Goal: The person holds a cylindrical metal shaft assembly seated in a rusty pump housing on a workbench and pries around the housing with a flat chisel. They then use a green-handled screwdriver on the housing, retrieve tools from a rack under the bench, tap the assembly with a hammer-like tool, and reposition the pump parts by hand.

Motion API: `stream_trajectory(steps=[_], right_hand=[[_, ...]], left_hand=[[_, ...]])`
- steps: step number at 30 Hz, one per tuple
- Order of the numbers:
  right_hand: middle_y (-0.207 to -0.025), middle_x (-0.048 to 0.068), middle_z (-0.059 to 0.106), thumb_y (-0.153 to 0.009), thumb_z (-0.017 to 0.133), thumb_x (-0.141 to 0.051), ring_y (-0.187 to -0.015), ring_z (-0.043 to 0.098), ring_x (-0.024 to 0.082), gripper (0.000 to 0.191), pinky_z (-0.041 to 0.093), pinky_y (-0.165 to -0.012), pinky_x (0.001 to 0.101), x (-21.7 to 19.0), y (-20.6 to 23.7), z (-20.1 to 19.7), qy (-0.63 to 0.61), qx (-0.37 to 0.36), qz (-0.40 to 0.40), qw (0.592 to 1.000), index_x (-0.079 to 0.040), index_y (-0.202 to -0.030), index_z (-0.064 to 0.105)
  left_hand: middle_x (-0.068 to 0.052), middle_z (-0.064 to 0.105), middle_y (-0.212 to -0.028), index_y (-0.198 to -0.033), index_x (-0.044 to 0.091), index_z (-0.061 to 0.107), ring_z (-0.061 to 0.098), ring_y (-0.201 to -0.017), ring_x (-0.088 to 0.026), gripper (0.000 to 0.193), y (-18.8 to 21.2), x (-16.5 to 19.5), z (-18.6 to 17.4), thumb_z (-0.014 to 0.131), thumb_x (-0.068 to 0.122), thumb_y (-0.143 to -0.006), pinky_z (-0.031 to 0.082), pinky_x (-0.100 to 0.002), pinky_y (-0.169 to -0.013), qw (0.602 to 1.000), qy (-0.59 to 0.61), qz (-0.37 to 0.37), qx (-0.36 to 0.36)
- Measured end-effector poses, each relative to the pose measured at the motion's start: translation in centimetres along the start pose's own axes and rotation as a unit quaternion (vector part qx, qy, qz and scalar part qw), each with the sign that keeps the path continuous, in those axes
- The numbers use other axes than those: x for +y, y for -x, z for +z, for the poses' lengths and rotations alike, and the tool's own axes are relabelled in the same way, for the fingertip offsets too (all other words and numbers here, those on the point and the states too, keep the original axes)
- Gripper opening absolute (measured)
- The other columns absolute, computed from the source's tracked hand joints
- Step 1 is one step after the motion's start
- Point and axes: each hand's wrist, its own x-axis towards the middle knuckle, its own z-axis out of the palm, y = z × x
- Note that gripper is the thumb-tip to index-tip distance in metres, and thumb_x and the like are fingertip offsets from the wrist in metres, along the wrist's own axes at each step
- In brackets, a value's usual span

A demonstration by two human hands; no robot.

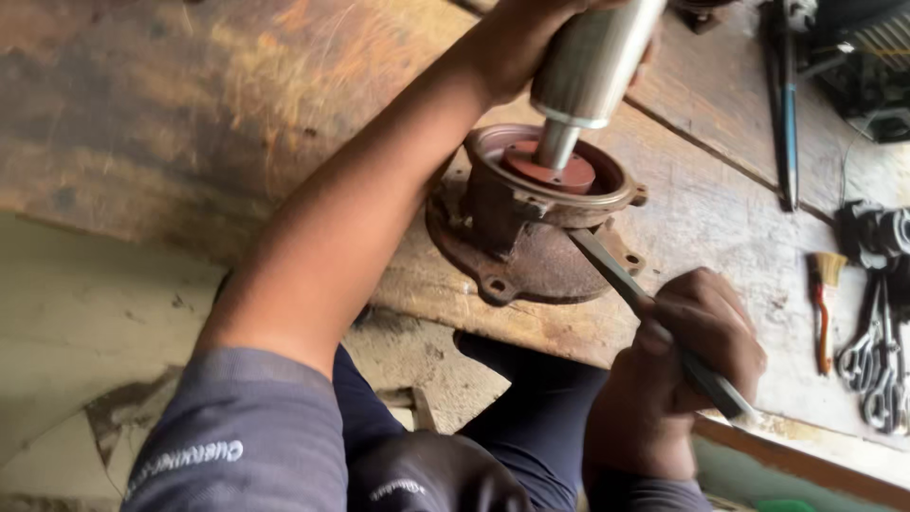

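The rusty pump housing (531,223) sits near the front edge of the wooden desk (701,218), a steel shaft (588,71) standing in its red centre. Your left hand (531,38) grips that shaft. Your right hand (697,341) has its fingers clenched around a flat metal tool (626,280), tip touching the housing's base.

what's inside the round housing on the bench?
Inside the round housing sits a reddish disc, with a metal shaft standing in its centre, gripped by the left hand. Anything below the disc is covered. The right hand holds a flat tool under the rim.
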Motion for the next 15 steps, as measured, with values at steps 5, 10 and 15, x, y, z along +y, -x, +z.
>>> stream_trajectory(steps=[5,10,15], right_hand=[[-0.079,0.015,0.059,-0.107,0.069,-0.015,-0.072,0.059,0.024,0.021,0.045,-0.070,0.0306,2.4,-0.1,-0.2,0.089,-0.105,-0.045,0.990,0.000,-0.094,0.062],[-0.080,0.014,0.058,-0.102,0.070,-0.012,-0.072,0.057,0.024,0.018,0.044,-0.070,0.0321,2.6,1.1,-1.0,0.094,-0.115,-0.037,0.988,-0.001,-0.093,0.060],[-0.069,0.007,0.056,-0.100,0.067,-0.016,-0.060,0.054,0.017,0.020,0.040,-0.058,0.0293,3.0,1.8,-2.3,-0.021,-0.077,-0.021,0.997,0.001,-0.092,0.060]], left_hand=[[-0.013,0.077,-0.106,-0.120,0.001,0.067,0.081,-0.093,-0.021,0.063,0.2,0.6,0.3,0.055,0.061,-0.105,0.072,-0.040,-0.085,1.000,0.011,-0.006,0.018],[-0.013,0.076,-0.107,-0.121,0.001,0.068,0.080,-0.094,-0.021,0.065,-0.4,1.3,0.8,0.054,0.063,-0.107,0.071,-0.040,-0.085,1.000,0.013,0.012,0.008],[-0.011,0.077,-0.105,-0.122,0.002,0.069,0.080,-0.092,-0.019,0.070,-1.1,0.2,-0.7,0.047,0.068,-0.108,0.071,-0.037,-0.083,1.000,0.006,-0.005,-0.023]])
